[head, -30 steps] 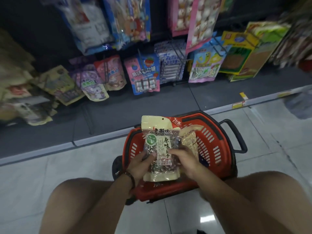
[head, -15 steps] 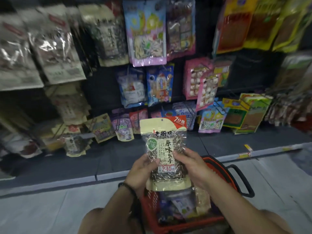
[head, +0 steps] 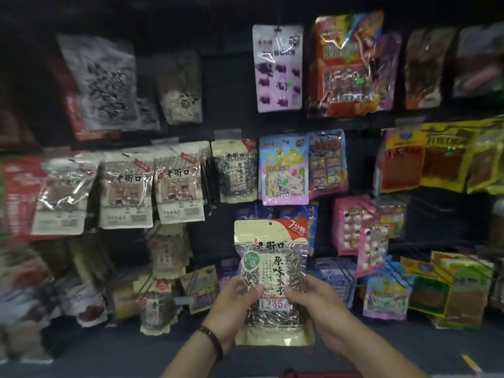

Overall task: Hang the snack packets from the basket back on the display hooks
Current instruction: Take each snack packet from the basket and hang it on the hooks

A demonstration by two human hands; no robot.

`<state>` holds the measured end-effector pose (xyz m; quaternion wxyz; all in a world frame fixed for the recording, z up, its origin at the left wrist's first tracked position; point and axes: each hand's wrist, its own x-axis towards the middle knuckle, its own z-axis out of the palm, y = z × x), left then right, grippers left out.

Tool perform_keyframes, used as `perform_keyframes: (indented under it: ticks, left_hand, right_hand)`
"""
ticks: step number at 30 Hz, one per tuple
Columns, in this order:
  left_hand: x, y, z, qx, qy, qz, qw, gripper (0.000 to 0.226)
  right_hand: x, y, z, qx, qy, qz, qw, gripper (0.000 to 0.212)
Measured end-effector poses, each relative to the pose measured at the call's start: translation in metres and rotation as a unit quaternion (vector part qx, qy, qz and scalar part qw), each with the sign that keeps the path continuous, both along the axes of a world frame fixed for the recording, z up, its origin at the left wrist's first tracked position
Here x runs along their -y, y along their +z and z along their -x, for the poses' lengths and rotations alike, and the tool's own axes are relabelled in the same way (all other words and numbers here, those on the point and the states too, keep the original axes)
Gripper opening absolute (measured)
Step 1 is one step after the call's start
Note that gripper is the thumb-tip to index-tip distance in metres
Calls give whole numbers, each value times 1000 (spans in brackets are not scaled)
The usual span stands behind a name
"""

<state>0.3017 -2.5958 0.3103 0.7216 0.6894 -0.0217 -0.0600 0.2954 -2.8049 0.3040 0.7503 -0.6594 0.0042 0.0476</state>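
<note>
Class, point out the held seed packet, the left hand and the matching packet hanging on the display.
seed packet (head: 272,268), head view, on its centre label.
left hand (head: 233,304), head view, on its back.
matching packet (head: 235,170), head view, on its front.

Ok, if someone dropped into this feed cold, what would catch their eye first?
The cream snack packet with a red corner, held upright in the centre foreground, with the left hand and right hand gripping its lower sides. Behind it the dark display wall is packed. A look-alike cream packet hangs in the middle row just above, left of a blue and pink packet.
</note>
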Motion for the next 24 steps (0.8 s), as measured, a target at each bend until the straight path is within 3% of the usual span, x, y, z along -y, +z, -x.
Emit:
perform_keyframes:
  ticks: [3,5,7,11,14,18,24]
  left_hand:
    - [-14,-3,-23,16,18,-7,1000,90]
    - [-19,16,-26,20,16,-7,1000,90]
    - [-24,33,-31,37,24,5,999,71]
    - [-35,64,-55,109,15,-36,993,95]
    - [-44,79,-89,137,13,-54,989,95]
    - [-53,105,-140,142,42,-87,985,113]
    - [-62,140,-201,153,45,-137,978,113]
  right_hand:
    - [-11,27,-8,20,-1,32,999,43]
    - [-18,40,-19,46,-21,63,997,69]
    - [-28,53,-31,85,-29,76,993,91]
    - [-46,74,-67,166,-29,104,980,114]
    - [-55,94,-104,186,-38,140,972,115]
    - [-61,124,-156,205,-41,162,964,107]
    - [-71,154,-212,210,-48,165,962,110]
